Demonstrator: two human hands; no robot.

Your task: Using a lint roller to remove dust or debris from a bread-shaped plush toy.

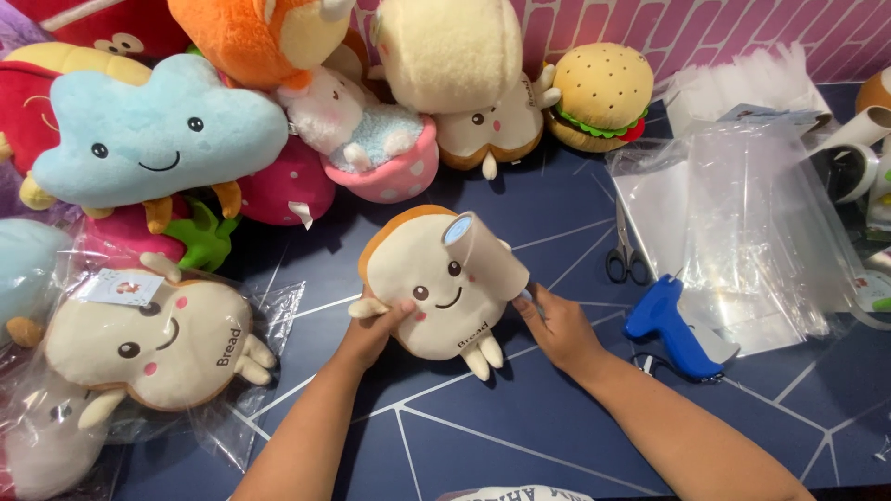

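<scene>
A toast-shaped plush toy (429, 283) with a smiling face lies face up on the dark blue table (520, 436). My left hand (374, 327) grips its lower left edge beside the small cream arm. A lint roller (485, 254) rests across the toy's upper right, and my right hand (555, 327) holds it by the handle end. Both forearms reach in from the bottom of the view.
Bagged toast plush (158, 343) lies at left. Piled along the back are a blue cloud plush (153, 134), a burger plush (601, 95) and several others. Clear plastic bags (742, 232), scissors (626, 255), a blue tagging gun (676, 334) and tape rolls (858, 167) sit right.
</scene>
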